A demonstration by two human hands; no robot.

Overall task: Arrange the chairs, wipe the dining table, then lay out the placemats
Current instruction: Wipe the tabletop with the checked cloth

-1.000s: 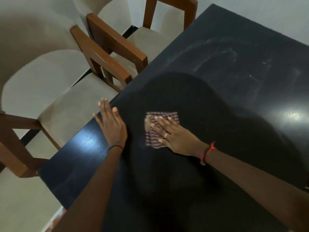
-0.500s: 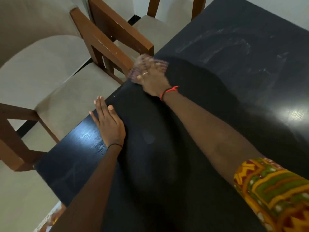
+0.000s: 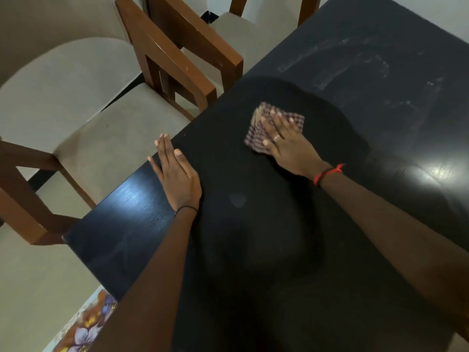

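Black and glossy, the dining table [image 3: 330,250] fills the view from centre to 3 o'clock, with pale smears toward 1 o'clock and no readable writing anywhere. Toward 12 o'clock the right hand [image 3: 286,143] presses flat, fingers spread, on a folded checked cloth [image 3: 258,138]. At 9 o'clock the left hand [image 3: 177,179] lies open, palm down, at the table edge beside cushioned wooden chairs [image 3: 106,128].

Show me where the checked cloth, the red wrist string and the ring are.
checked cloth [image 3: 295,118]: head view, bare right corner.
red wrist string [image 3: 327,172]: head view, band across wrist.
ring [image 3: 276,138]: head view, on finger.
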